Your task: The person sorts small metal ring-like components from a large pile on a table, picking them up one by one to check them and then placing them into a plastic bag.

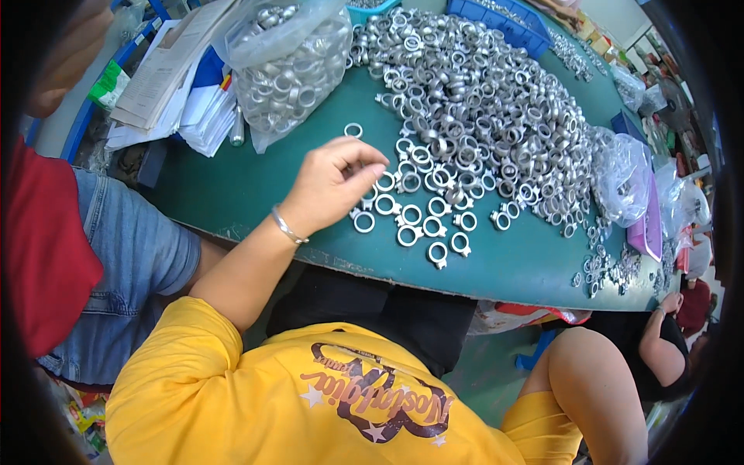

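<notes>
My left hand [335, 183] is over the green tabletop at the near side of a large heap of metal rings [480, 101]. Its fingers are bent, and the thumb tip comes close to the fingertips in a pinch. Whatever may be between them is too small or hidden to make out. Just past the thumb are several loose silver rings with small lugs, among them one ring [363, 222] beside the wrist side and one ring [437, 253] closer to the table edge. Another ring [353, 130] lies alone behind the hand. My right hand is out of view.
A clear plastic bag of rings [287, 77] stands at the back left beside papers [167, 85]. Blue bin [504, 27] at the back; plastic bag [622, 174] and purple tray [647, 221] at the right. A person in a red top [46, 256] is close on my left.
</notes>
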A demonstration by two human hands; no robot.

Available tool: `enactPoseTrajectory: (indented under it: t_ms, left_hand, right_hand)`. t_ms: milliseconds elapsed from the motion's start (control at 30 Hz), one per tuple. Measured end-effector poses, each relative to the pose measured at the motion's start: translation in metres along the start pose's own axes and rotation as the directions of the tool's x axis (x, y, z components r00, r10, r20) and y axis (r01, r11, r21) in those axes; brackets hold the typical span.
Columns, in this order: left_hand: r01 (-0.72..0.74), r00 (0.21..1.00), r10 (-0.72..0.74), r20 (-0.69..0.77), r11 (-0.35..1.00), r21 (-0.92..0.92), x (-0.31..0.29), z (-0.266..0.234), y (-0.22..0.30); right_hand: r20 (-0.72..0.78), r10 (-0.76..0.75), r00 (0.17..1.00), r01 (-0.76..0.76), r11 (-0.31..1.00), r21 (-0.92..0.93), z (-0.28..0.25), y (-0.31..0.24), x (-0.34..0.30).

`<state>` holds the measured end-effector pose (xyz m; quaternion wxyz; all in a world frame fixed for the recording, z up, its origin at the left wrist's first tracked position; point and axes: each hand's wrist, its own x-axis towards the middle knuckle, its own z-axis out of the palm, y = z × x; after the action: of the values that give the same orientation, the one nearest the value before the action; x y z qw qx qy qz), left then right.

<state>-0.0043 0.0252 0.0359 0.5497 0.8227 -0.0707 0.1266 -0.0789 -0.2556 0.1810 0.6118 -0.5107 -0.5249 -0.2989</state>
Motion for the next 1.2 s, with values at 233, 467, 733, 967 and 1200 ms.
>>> enactPoseTrajectory:
  t_ms: [233,467,733,967,1200]
  left_hand:
    - [0.042,0.957,-0.075,0.281,0.992,0.123,-0.034,-0.017,0.017]
    - [-0.108,0.979,0.075,0.187,0.979,0.170,-0.042,0.013,0.008]
    - [0.050,0.967,-0.007,0.254,0.985,-0.167,-0.057,0.038,0.022]
    - [0.358,0.899,-0.124,0.420,0.759,-0.544,-0.062,0.052,0.020]
    - [0.058,0.959,0.031,0.281,0.950,-0.305,-0.063,0.051,0.020]
  right_hand:
    - [-0.408,0.167,0.898,-0.388,0.739,-0.551,-0.028,0.032,-0.059]
    - [-0.234,0.767,0.598,-0.618,0.256,-0.743,0.016,0.098,-0.129]
    - [-0.178,0.753,0.634,-0.607,0.341,-0.718,0.017,0.102,-0.137]
    - [-0.071,0.556,0.828,-0.508,0.691,-0.515,0.044,0.089,-0.133]
    - [-0.185,0.774,0.606,-0.792,0.567,-0.226,0.042,0.084,-0.144]
